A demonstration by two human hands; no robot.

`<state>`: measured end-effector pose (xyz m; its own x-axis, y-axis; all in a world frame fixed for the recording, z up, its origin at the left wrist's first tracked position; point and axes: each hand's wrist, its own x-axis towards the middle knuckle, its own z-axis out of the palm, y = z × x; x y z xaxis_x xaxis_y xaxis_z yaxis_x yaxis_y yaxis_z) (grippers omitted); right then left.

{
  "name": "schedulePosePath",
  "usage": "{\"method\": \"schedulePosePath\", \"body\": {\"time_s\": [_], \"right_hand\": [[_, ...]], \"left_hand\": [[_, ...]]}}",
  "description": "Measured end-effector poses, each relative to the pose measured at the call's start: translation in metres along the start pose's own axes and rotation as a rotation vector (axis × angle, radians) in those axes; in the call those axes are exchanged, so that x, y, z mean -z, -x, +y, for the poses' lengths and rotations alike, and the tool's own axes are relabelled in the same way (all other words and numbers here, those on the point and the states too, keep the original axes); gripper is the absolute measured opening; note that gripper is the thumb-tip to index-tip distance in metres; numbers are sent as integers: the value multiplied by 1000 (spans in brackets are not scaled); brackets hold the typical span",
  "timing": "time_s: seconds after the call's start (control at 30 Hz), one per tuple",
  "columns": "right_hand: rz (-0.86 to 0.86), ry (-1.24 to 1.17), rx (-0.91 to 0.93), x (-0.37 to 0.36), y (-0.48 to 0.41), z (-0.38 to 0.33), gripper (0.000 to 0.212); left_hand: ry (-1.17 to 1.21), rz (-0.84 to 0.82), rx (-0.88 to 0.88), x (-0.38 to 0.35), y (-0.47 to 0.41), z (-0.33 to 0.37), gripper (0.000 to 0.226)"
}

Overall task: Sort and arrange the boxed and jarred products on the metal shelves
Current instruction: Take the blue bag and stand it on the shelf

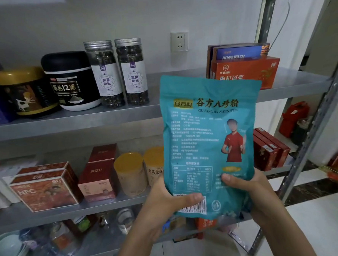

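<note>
Pouch [208,137] between both hands' thumbs.

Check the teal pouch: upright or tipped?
Roughly upright: teal pouch text reads top-up; left hand and right hand grip its bottom.

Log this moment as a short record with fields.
held item: teal pouch, upright, printed back facing camera
left hand: grips pouch's lower left, thumb by barcode
right hand: grips pouch's lower right
top shelf: gold-lidded jar, black tub, two clear jars, orange box
gap: bare shelf between clear jars and orange box
</note>
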<state>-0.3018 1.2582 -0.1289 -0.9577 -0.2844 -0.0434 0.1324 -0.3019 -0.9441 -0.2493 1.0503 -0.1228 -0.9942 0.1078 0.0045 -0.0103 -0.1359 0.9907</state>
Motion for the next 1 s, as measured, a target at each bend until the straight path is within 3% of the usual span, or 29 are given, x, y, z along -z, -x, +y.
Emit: {"method": "schedulePosePath", "body": {"time_s": [0.13,0.27,0.43,0.77,0.83,0.9,1.0], "right_hand": [[-61,48,-31,2,0,0,55],[-190,85,-8,5,1,1,71],[-332,158,-36,8,7,5,58],[-51,181,95,0,13,13,40],[31,149,123,-4,13,14,35],[146,137,166,-7,13,17,30],[312,199,241,-10,11,20,23]], "left_hand": [[39,58,-48,-1,-3,-7,44],[88,104,-63,-2,-2,-7,52],[142,181,-102,-3,-2,-4,43],[71,114,-148,-4,0,0,49],[8,173,-173,-9,0,2,47],[-115,257,-249,-14,1,3,60],[-511,506,-451,-24,4,-1,85]]}}
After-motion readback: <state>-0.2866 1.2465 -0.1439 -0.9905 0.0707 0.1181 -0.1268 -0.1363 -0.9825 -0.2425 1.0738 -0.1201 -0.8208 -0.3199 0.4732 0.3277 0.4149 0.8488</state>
